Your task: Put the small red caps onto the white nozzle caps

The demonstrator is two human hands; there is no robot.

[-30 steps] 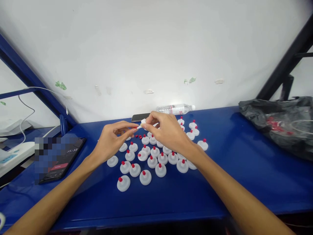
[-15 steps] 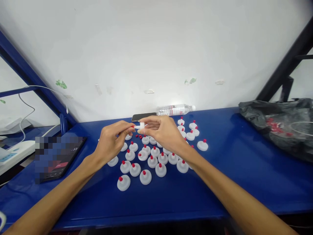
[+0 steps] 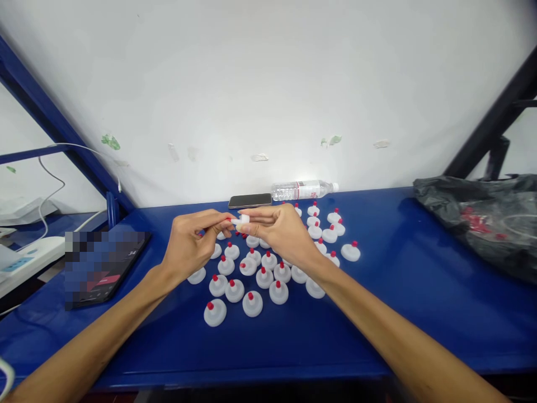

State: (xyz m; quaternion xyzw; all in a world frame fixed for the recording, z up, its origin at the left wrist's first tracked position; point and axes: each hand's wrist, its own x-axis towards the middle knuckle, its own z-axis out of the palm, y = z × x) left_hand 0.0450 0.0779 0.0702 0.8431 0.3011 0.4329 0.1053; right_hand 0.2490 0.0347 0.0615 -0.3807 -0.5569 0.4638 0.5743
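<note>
Above the blue table, my left hand [image 3: 197, 235] pinches the small red tip [image 3: 229, 219] of a white nozzle cap [image 3: 244, 219]. My right hand [image 3: 281, 226] grips the wide white end of that same cap between thumb and fingers. The cap is held sideways, its spout pointing left, and is partly hidden by the fingers. Beneath and around both hands stand many white round caps with red tips, such as one near cap [image 3: 252, 305] and one at the right, a lone cap [image 3: 351, 252]. A few loose red tips [image 3: 240, 234] lie just below my fingertips.
A dark phone [image 3: 250, 200] and a clear plastic bottle [image 3: 304, 190] lie along the wall. At the left lies a larger phone or tablet [image 3: 121, 268], beside a white power strip [image 3: 29, 257]. A dark plastic bag [image 3: 444, 196] with red pieces sits at the right on the blue table [image 3: 398, 302].
Both hands stay together on the nozzle cap, which has tilted slightly between the fingers. The whole view has shifted a little, with things appearing slightly farther right.
</note>
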